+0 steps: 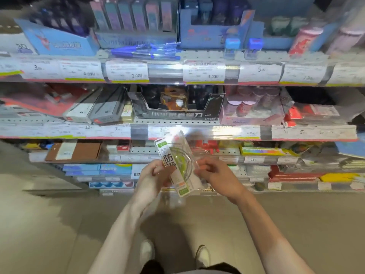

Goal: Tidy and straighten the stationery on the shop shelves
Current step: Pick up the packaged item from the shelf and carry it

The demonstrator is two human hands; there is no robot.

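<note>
Holding the ruler pack [178, 165] off the shelves, your left hand [152, 175] and right hand [215, 173] both pinch it; loose blue pens [142, 52] on the top shelf's front edge remain unstraightened.

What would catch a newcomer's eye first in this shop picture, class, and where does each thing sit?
First, the clear plastic packet with green and white ruler set, held in mid-air before the shelves, the left hand gripping its lower left edge and the right hand pinching its right side. Above, loose blue ballpoint pens lie across the top shelf's front edge. A black cardboard display box sits mid-shelf below them.
</note>
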